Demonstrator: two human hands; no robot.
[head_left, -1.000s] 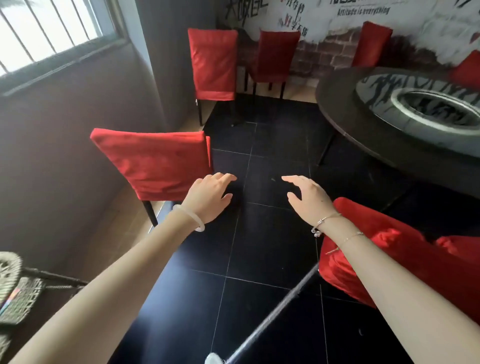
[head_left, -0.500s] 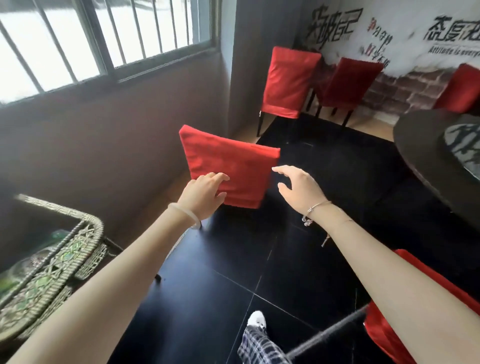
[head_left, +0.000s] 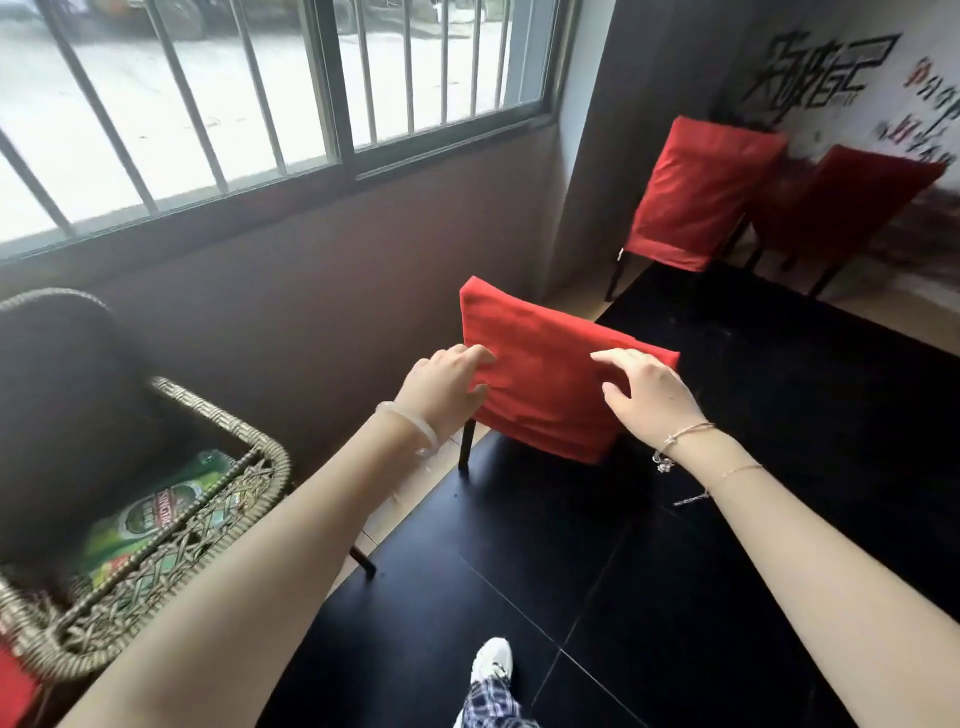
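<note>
A red-covered chair (head_left: 545, 389) is seen from behind. It is stood at the left edge of the black tiled floor (head_left: 701, 545), where the tiles meet a tan strip along the wall under the barred window (head_left: 260, 104).

The left hand (head_left: 441, 387) is held at the left edge of the chair back. Its fingers are loosely spread and released, and the thumb is laid against the red cover, with no firm grasp shown. The right hand (head_left: 649, 397) is held at the top right corner of the back, fingers released and slightly bent over the upper edge. Whether they touch the cover cannot be told.

A wicker basket (head_left: 260, 467) holding a green carton (head_left: 150, 514) is placed near the chair's left side, with a narrow gap left between them. To the right of the chair and beyond it, a wide stretch of black floor is seen, as far as 2 more red chairs (head_left: 696, 197) at the far wall. A white shoe (head_left: 491, 662) is planted on the tiles at the near edge.
</note>
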